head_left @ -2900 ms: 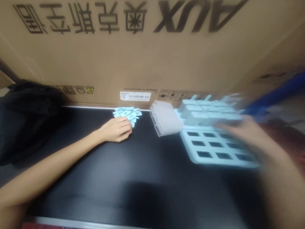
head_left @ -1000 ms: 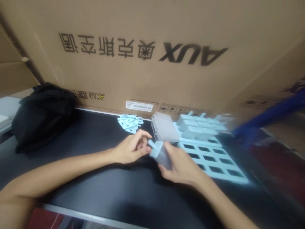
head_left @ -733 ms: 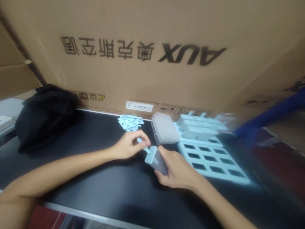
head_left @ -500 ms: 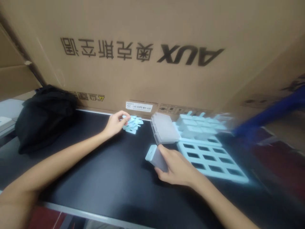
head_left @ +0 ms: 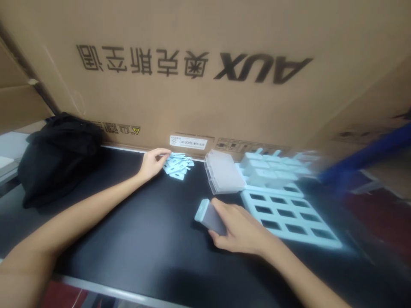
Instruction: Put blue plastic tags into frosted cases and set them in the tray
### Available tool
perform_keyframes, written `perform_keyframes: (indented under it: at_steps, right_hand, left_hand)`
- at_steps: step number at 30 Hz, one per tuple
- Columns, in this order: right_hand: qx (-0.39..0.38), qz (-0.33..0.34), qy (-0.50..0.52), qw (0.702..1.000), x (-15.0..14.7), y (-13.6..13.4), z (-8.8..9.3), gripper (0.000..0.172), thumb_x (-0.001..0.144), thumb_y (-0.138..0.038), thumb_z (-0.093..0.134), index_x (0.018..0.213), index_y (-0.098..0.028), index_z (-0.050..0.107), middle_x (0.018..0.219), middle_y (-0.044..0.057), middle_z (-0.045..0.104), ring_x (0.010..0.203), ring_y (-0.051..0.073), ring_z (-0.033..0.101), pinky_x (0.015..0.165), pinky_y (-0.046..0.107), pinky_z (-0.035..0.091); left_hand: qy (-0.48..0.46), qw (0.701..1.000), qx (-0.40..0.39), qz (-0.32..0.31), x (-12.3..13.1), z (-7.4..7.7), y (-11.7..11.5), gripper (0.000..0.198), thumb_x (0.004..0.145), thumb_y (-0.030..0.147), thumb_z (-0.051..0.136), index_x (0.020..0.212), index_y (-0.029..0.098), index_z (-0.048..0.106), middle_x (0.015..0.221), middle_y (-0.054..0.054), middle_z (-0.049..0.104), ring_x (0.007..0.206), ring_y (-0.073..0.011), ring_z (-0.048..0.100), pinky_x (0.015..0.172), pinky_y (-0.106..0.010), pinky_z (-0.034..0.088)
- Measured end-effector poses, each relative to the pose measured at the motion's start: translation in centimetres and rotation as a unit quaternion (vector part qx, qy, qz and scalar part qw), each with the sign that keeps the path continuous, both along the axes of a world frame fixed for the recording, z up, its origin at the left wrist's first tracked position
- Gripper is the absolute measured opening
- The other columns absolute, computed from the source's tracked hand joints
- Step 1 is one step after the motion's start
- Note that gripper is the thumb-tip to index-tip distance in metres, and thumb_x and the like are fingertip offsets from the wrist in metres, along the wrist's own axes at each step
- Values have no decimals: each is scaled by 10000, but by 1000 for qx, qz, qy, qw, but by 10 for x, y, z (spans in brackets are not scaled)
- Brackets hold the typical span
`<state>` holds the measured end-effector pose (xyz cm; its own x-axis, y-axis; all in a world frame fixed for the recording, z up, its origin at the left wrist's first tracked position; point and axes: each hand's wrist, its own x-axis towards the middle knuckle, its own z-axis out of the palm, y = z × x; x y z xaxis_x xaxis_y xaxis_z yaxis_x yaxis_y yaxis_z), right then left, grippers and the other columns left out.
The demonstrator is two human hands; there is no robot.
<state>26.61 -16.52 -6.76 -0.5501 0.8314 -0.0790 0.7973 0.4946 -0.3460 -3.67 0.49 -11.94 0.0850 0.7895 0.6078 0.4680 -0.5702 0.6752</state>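
My right hand grips a small translucent grey mould case with a pale blue rim, tilted over the black tabletop. My left hand reaches to the far side and its fingertips touch a pile of pale blue flat sticks; I cannot tell whether it has pinched one. A pale blue tray with rectangular slots lies right of my right hand; several filled cases stand in its far rows. A stack of translucent cases lies between the pile and the tray.
A large brown cardboard box printed AUX walls the far side of the black table. A black bag sits at the left. Something blue and blurred lies at the far right. The table's metal front edge runs below my left arm.
My left hand pulled a stick out of the case in my right hand, then carried it away to the stick pile at the back. My right hand kept the case.
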Motion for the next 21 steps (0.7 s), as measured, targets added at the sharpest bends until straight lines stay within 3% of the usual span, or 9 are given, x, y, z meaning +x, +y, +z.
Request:
perform_keyframes:
  at_steps: [4, 10, 14, 21]
  right_hand:
    - [1, 3, -2, 1000, -1, 2, 2, 306, 765, -335, 585, 867, -263, 306, 761, 0, 578, 630, 188, 528, 592, 305, 246]
    - [-6, -2, -9, 1000, 1, 3, 0, 302, 782, -336, 586, 872, -261, 308, 790, 7, 590, 659, 195, 551, 605, 306, 266]
    - [-21, -9, -11, 1000, 1, 3, 2, 292, 792, -336, 578, 868, -262, 306, 804, 4, 584, 673, 196, 552, 613, 308, 271]
    - [-26, 1, -13, 1000, -3, 3, 4, 289, 802, -348, 572, 866, -264, 303, 819, 8, 588, 684, 202, 548, 620, 318, 274]
  left_hand:
    - [6, 999, 27, -15, -4, 2, 0, 202, 943, 353, 679, 981, 204, 810, 1089, -94, 817, 1011, -233, 778, 893, -398, 649]
    - [137, 973, 185, -14, -38, 5, 10, 118, 921, 178, 659, 958, 191, 770, 1040, -79, 791, 977, -196, 752, 929, -368, 614]
    - [157, 967, 199, -17, -49, 2, 17, 101, 906, 135, 647, 916, 187, 733, 1008, -74, 769, 953, -194, 742, 891, -354, 609]
    - [182, 965, 189, -12, -47, -2, 19, 141, 990, 172, 593, 1008, 193, 730, 1074, -87, 778, 1016, -208, 735, 943, -396, 603]
